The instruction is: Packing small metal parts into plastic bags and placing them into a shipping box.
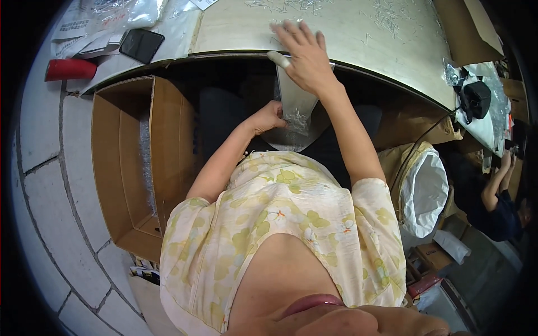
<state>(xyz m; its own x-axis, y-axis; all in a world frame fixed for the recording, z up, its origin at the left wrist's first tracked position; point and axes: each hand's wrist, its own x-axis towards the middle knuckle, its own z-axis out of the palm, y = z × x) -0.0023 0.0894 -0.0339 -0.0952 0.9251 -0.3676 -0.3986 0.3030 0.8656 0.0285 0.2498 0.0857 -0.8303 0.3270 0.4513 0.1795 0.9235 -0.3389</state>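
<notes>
A pale metal chute point(297, 98) slopes down from the table's edge toward my lap. At its lower end a clear plastic bag point(297, 124) holds a small heap of thin, shiny, pin-like metal pieces. My left hand point(269, 117) is closed on the bag's edge beside the chute mouth; its fingertips are partly hidden. Over the chute's top my right hand point(307, 60) reaches across the table edge, fingers spread and palm down, gripping nothing. Its thumb wears a whitish cover. More metal pins point(286, 7) lie scattered at the far side of the table point(241, 33).
Left of me stands an open cardboard box point(123, 162) with clear plastic inside. A black phone point(142, 46) and a red cylinder point(70, 70) lie at the upper left. On the right are a white-lined sack point(424, 190), a dark cable and another person point(496, 196).
</notes>
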